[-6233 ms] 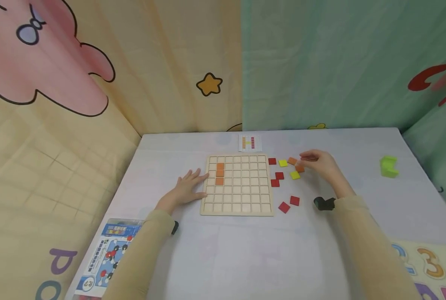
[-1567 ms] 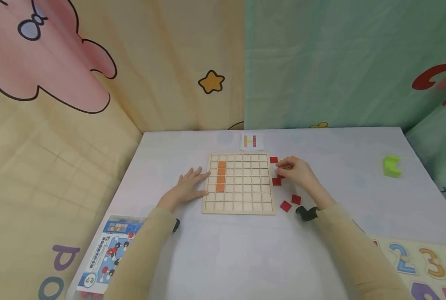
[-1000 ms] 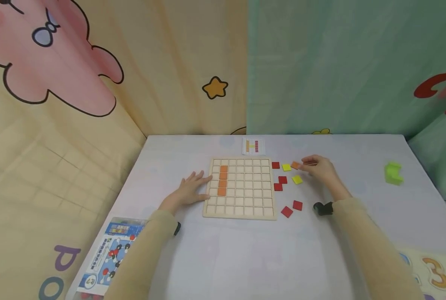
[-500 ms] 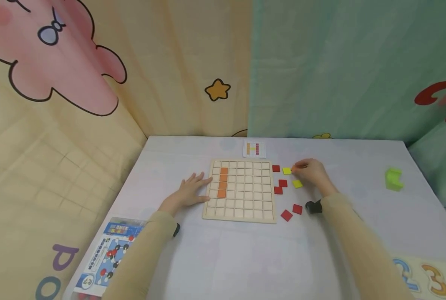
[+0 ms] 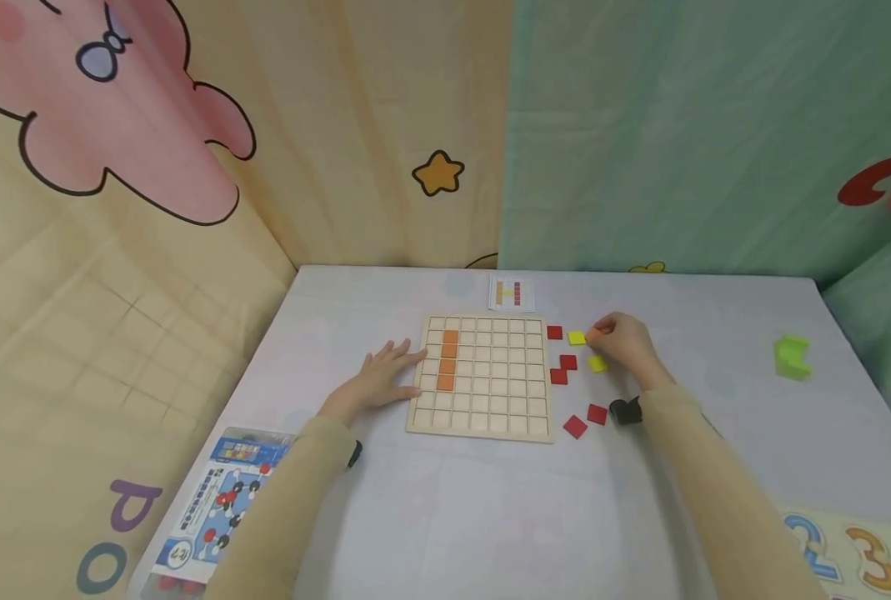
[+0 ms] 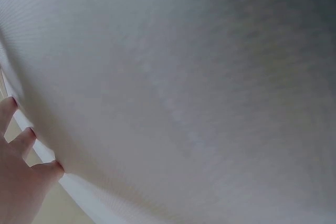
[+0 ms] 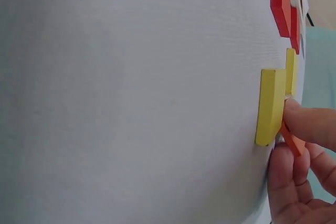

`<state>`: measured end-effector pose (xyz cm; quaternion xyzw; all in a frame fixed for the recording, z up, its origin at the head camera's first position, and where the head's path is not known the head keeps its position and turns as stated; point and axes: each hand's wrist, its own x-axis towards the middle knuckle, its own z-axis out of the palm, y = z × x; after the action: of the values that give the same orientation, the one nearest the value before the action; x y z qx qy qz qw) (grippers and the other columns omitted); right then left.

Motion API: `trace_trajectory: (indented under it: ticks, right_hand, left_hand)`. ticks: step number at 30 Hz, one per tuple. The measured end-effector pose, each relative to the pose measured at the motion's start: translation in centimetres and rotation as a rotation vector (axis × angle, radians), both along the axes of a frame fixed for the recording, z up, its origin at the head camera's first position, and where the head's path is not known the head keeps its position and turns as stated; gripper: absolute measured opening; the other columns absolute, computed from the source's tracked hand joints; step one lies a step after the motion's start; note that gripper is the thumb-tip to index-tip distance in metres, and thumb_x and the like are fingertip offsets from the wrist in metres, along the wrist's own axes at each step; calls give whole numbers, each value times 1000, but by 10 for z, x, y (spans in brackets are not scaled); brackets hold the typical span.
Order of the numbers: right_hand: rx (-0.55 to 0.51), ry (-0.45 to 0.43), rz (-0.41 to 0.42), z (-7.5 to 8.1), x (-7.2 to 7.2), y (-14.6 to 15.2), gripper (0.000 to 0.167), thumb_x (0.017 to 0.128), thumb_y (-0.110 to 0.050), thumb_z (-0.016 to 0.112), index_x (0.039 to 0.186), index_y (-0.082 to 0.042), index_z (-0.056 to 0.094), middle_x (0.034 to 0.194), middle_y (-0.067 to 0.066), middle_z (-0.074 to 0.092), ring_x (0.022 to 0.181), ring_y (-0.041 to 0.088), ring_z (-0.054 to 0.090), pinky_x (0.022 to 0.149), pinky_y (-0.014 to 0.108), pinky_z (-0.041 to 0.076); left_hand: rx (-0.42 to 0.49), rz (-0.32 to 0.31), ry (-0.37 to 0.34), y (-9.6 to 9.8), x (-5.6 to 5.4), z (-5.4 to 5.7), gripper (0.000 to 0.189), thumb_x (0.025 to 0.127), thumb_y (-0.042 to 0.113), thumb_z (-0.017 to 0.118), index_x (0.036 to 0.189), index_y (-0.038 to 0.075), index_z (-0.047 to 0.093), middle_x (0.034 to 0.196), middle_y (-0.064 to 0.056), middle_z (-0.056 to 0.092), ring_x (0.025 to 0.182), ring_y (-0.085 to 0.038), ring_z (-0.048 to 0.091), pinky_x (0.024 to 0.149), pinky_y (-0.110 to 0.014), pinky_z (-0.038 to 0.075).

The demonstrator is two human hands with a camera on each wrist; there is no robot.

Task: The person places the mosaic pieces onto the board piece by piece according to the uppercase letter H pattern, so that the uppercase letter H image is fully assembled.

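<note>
A wooden grid board (image 5: 496,398) lies mid-table, with a column of orange tiles (image 5: 448,367) in its left part. Spread on the table, my left hand (image 5: 375,381) has its fingers straight and its fingertips at the board's left edge. Right of the board, my right hand (image 5: 625,342) pinches a square orange tile (image 7: 293,141) between thumb and fingers. In the right wrist view that tile is tilted, close behind a yellow tile (image 7: 270,106). A second yellow tile (image 5: 576,337) lies just left of the pinching fingertips. Several red tiles (image 5: 568,362) are scattered beside the board.
Behind the board lies a small pattern card (image 5: 511,294). A green block-like piece (image 5: 792,357) sits at the far right. A boxed set (image 5: 216,508) is at the front left, and a number board (image 5: 858,550) at the front right. Curtains stand behind the table.
Compared with the oldest frame, a fourth orange tile is in the board's column. My right hand has gone back right to the loose tiles and taken hold of another orange one. My left hand stays put.
</note>
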<state>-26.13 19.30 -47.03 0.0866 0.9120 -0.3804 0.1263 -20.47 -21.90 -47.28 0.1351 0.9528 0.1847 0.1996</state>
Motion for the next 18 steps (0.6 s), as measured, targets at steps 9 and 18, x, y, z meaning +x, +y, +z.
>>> trace_trajectory:
  ticks: [9, 18]
  right_hand:
    - [-50, 64, -22, 4, 4, 3, 32, 96, -21, 64, 119, 1, 58, 115, 20, 59, 99, 32, 55, 90, 40, 51]
    - [-136, 114, 36, 28, 13, -34, 34, 95, -23, 66, 119, 0, 60, 118, 20, 63, 100, 32, 62, 90, 37, 55]
  left_hand:
    - [-9, -2, -14, 0, 0, 2, 77, 93, 45, 64, 157, 26, 26, 167, -11, 8, 153, -38, -3, 119, -66, 0]
    - [-5, -4, -19, 0, -2, 2, 77, 93, 45, 64, 157, 26, 26, 167, -10, 7, 153, -38, -4, 119, -65, 0]
